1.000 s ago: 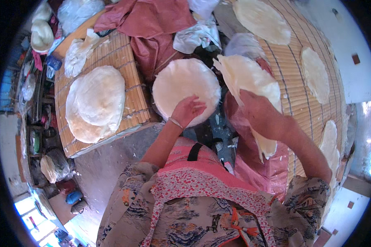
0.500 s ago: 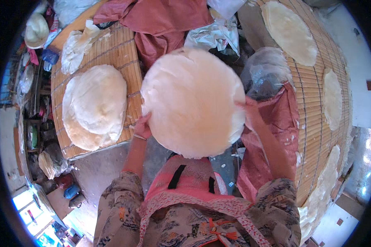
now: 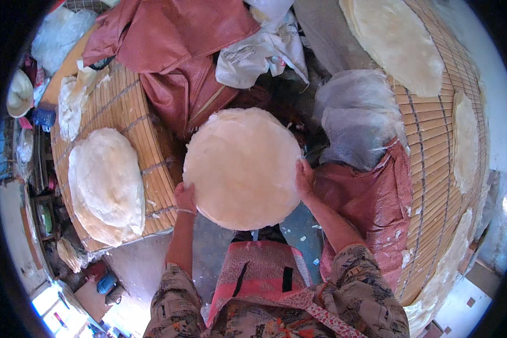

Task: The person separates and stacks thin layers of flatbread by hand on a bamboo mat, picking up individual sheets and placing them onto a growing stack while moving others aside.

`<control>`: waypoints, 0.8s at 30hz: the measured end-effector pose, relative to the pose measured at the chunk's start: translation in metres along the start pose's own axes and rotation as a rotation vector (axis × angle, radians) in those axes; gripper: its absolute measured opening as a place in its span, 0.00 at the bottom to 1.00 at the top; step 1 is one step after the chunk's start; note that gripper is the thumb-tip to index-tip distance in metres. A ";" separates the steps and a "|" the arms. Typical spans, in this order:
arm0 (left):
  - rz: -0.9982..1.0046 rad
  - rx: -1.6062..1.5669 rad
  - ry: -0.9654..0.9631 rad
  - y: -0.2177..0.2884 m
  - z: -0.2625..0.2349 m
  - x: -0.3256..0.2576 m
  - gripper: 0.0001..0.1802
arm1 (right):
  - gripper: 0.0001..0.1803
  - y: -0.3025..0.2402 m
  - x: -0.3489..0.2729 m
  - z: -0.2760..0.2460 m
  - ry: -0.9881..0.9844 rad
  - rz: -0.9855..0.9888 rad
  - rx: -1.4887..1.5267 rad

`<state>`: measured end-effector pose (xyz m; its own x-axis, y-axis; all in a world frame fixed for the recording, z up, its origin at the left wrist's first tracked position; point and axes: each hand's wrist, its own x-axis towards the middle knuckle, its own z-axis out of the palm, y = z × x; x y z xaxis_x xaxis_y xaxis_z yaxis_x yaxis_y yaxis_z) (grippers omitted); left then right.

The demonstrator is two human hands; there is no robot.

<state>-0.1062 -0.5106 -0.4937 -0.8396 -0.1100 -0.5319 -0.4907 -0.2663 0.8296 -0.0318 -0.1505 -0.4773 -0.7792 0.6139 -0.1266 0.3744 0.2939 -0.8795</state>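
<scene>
Both hands, left hand (image 3: 185, 197) and right hand (image 3: 305, 179), grip a round pale sheet (image 3: 242, 168) by its edges, crumpled white bag (image 3: 263, 48) beyond it, stacked sheets (image 3: 106, 186) on a bamboo mat (image 3: 129, 112) to its left.

Matt, papery pale sheet (image 3: 242, 169); slatted bamboo mats (image 3: 135, 129); glossy clear plastic (image 3: 355, 118).

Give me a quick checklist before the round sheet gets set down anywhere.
1. Left hand on the sheet edge: ok.
2. Right hand on the opposite edge: ok.
3. Sheet whole, no visible tear or fold: ok.
4. Left mat: holds a stack of sheets, bare bamboo only beyond it: cannot tell if room is enough.
5. Right mat: sheets along it, bare strips between: cannot tell.
6. Ground under the sheet: hidden by it: cannot tell.
</scene>
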 end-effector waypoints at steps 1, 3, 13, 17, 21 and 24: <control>0.008 -0.047 -0.011 0.017 0.015 -0.007 0.08 | 0.11 0.004 0.003 0.000 0.002 0.022 0.015; 0.101 0.094 0.005 0.029 0.010 -0.005 0.08 | 0.11 -0.004 0.007 0.005 0.016 0.005 0.048; 0.507 1.186 0.350 -0.013 -0.023 0.026 0.22 | 0.20 -0.028 -0.021 -0.010 -0.051 -0.005 -0.462; 0.541 0.985 0.174 0.032 0.002 0.004 0.15 | 0.24 -0.147 -0.038 -0.074 -0.015 -0.492 -0.234; 0.154 0.590 -0.029 0.047 -0.003 0.014 0.10 | 0.23 -0.243 -0.014 -0.176 0.033 -0.630 -0.114; -0.023 0.252 -0.066 0.067 0.021 0.002 0.07 | 0.25 -0.225 0.014 -0.265 0.237 -0.400 -0.310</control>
<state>-0.1457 -0.5085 -0.4353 -0.8368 -0.0416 -0.5458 -0.5455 -0.0199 0.8379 0.0064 -0.0138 -0.1601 -0.7699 0.5478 0.3275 0.2309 0.7174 -0.6572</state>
